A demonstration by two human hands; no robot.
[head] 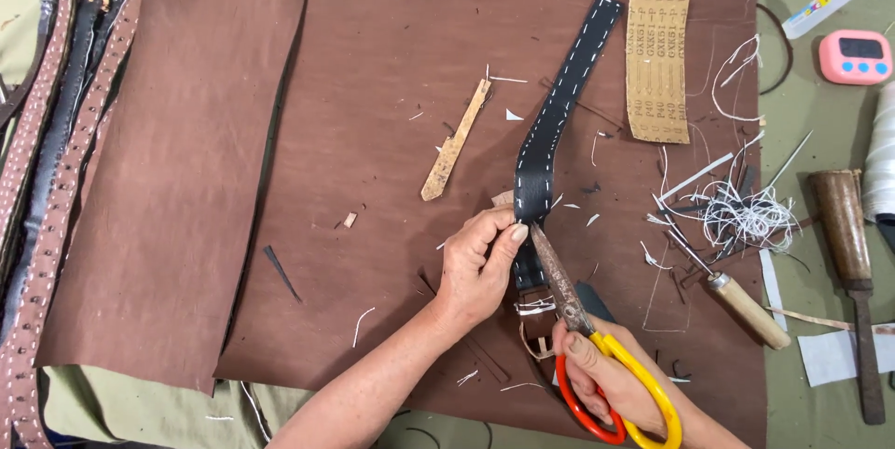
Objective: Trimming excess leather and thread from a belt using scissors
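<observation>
Fingers (503, 236) of the left hand (475, 272) are pinching the long black leather strap with white stitches (550, 123), closed tight on its edge. Fingers (583, 348) of the right hand (606, 374) are curling shut through the handles of the rusty scissors with one yellow and one red handle (597, 337). Their blades are almost closed, and the tip is touching the strap right by the left thumb. That strap is lying on the big brown leather sheet (373, 132) on the table (820, 113). Near the right hand, a wooden-handled awl (741, 304) is lying beside a tangle of white thread scraps (746, 211). Farther up, a tan sandpaper strip (658, 67) is resting.
</observation>
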